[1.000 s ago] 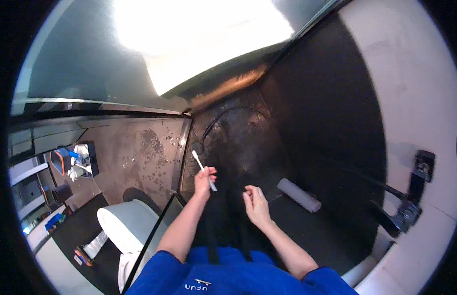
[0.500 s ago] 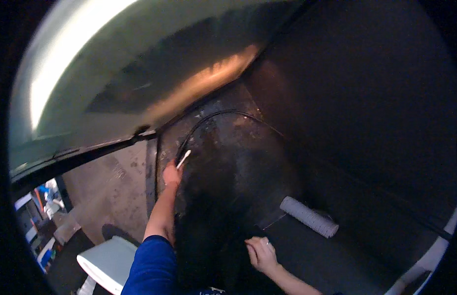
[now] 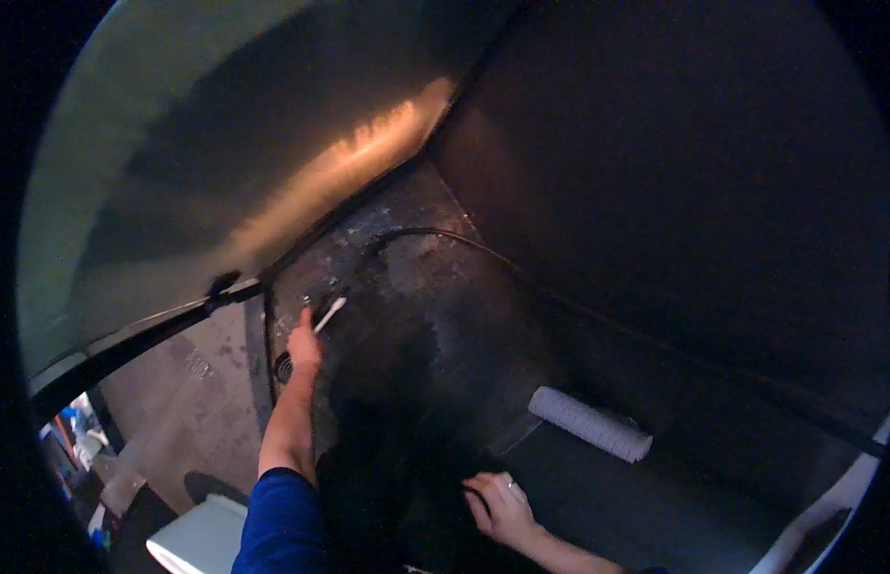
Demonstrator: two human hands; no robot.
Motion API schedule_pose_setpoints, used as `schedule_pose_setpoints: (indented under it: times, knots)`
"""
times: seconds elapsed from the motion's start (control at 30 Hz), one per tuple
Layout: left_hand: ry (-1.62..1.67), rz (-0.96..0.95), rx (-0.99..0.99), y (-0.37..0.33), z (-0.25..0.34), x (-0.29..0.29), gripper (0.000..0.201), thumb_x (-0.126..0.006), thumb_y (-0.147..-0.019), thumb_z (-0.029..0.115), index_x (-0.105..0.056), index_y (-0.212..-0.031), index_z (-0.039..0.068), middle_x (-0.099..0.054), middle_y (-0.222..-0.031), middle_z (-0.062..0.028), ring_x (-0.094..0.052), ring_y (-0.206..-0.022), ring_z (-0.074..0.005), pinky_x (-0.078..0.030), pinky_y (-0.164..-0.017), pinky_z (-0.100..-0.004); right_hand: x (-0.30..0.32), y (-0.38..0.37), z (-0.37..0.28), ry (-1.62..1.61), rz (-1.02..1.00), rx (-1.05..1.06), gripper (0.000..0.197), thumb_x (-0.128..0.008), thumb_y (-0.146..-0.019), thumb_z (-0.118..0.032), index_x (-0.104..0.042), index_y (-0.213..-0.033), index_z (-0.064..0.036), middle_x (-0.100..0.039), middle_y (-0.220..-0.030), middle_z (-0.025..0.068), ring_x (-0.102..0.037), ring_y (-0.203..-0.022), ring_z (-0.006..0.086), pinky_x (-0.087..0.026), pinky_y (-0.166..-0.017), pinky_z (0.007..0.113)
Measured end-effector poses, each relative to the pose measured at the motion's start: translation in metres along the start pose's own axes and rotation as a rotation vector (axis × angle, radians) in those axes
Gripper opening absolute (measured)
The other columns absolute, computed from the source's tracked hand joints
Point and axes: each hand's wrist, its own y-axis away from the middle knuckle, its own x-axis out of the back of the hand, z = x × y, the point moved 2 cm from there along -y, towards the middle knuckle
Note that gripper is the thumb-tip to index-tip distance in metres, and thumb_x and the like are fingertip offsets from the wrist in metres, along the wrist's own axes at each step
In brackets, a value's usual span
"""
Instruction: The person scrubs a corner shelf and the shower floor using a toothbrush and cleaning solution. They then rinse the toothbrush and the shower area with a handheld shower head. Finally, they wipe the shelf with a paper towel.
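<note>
My left hand (image 3: 304,344) reaches out over the dark, stained floor surface (image 3: 397,297). It is closed round a slim white stick (image 3: 331,314) with a thickened tip, while the index finger points forward. A small pale spot lies by that fingertip; what it is I cannot make out. Beyond the hand, a black cable (image 3: 464,241) arcs over the surface towards the dark wall. Lower down, my right hand (image 3: 502,507), with a ring on one finger, hangs with loosely bent fingers and thumb apart. Nothing shows in it. A white ribbed roll (image 3: 590,424) lies on its side beyond the right hand.
A tilted, shiny panel (image 3: 158,220) reflecting an orange glow rises on the left. The dark wall (image 3: 693,191) stands on the right. A round dark coil or grate (image 3: 284,367) sits beside my left wrist. A pale rounded object (image 3: 201,538) is at the lower left.
The view has shifted. The left index finger has stretched forward, with the white stick still in the hand. The black cable now lies farther from that hand. My right hand keeps its loose pose.
</note>
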Motion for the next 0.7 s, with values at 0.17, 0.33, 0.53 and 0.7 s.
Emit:
schedule_pose_setpoints:
  times: [0.17,0.33,0.53,0.7]
  knots:
    - [-0.146,0.129,-0.593,0.126,0.072,0.133,0.054,-0.055,-0.088,0.0,-0.057,-0.138,0.021,-0.065,-0.11,-0.0144,-0.07,-0.094,-0.0364,-0.058,-0.077,-0.0477,0.031,-0.028,-0.03,-0.086,0.259,0.05,0.029,-0.066,-0.092,-0.004,-0.061,-0.121,-0.0007,-0.059,-0.126,0.0184,-0.055,-0.119,0.0371,-0.042,-0.103,0.047]
    - [-0.401,0.111,-1.083,0.266,0.154,0.283,0.045,-0.06,-0.085,0.01,-0.06,-0.13,0.011,-0.06,-0.1,-0.0088,-0.067,-0.093,-0.0246,-0.059,-0.066,-0.0339,0.133,-0.113,-0.133,-0.105,0.309,0.102,0.031,-0.06,-0.101,-0.018,-0.06,-0.126,0.0011,-0.06,-0.127,0.0205,-0.054,-0.121,0.038,-0.041,-0.105,0.044]
    - [-0.566,0.139,-1.479,0.378,0.246,0.403,0.042,-0.061,-0.087,0.016,-0.061,-0.128,0.008,-0.063,-0.102,-0.0047,-0.066,-0.083,-0.0167,-0.056,-0.059,-0.0284,0.162,-0.096,-0.166,-0.66,-0.496,-0.132,0.079,-0.025,-0.108,-0.064,-0.049,-0.149,-0.0015,-0.049,-0.155,0.02,-0.045,-0.144,0.0306,-0.031,-0.12,0.037]
    - [-0.461,-0.245,-1.432,0.436,0.293,0.477,0.046,-0.061,-0.095,0.021,-0.054,-0.139,0.009,-0.056,-0.127,-0.016,-0.068,-0.109,-0.0324,-0.063,-0.075,-0.0403,0.228,-0.038,-0.212,-1.121,-0.507,-0.249,0.079,-0.022,-0.104,-0.072,-0.033,-0.162,-0.0194,-0.063,-0.125,0.012,-0.065,-0.094,0.0192,-0.054,-0.077,0.032]
